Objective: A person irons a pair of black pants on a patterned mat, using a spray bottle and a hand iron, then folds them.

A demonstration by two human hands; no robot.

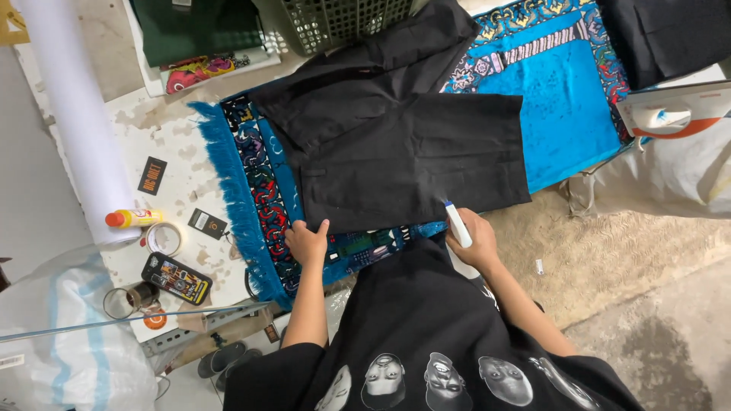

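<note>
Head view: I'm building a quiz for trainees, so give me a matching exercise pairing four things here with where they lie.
Things:
1. black fabric shorts
2. white spray bottle
3. grey plastic lattice basket
4. roll of tape

Places:
A. top edge, beyond the shorts
B. in the right hand
C. spread on the blue patterned mat
D. on the white table, left of the mat

Pairs: 1-C, 2-B, 3-A, 4-D

I see a worn white worktable (164, 129), its paint stained and flaking; below, right of me, a beige textured mat (609, 251) lies on grey concrete floor (670, 350); light is even.
</note>
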